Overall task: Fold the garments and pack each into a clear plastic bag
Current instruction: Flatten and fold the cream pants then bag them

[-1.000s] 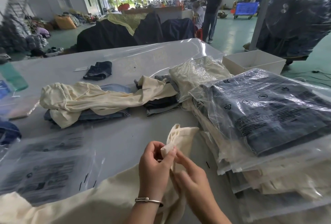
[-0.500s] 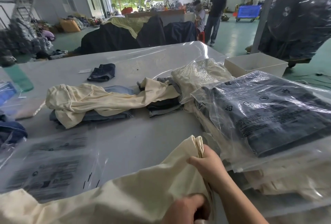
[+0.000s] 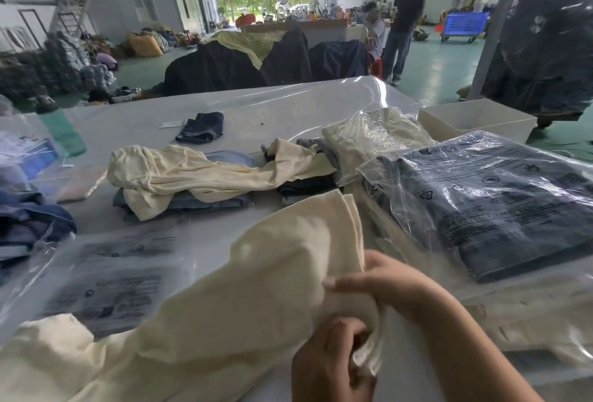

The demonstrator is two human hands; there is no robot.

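A long cream garment [image 3: 244,299] stretches from the lower left of the table up to my hands near the bottom centre. My right hand [image 3: 382,286] grips its folded end from the right, fingers curled over the cloth. Below it, my left hand [image 3: 330,360] grips the same bunched cloth. An empty clear plastic bag [image 3: 106,279] with black print lies flat to the left of the garment. On the right sits a stack of bagged garments [image 3: 487,202], a dark denim one on top.
Another cream garment [image 3: 192,173] lies draped over folded jeans [image 3: 224,199] mid-table, with a small dark denim piece [image 3: 200,127] behind. A white box [image 3: 475,120] stands at the back right. Blue garments [image 3: 29,225] pile at the left edge. People stand far behind.
The garment's end has been pulled up and towards me. My left hand has slid lower along the cloth, and my right hand now grips the fold from the right.
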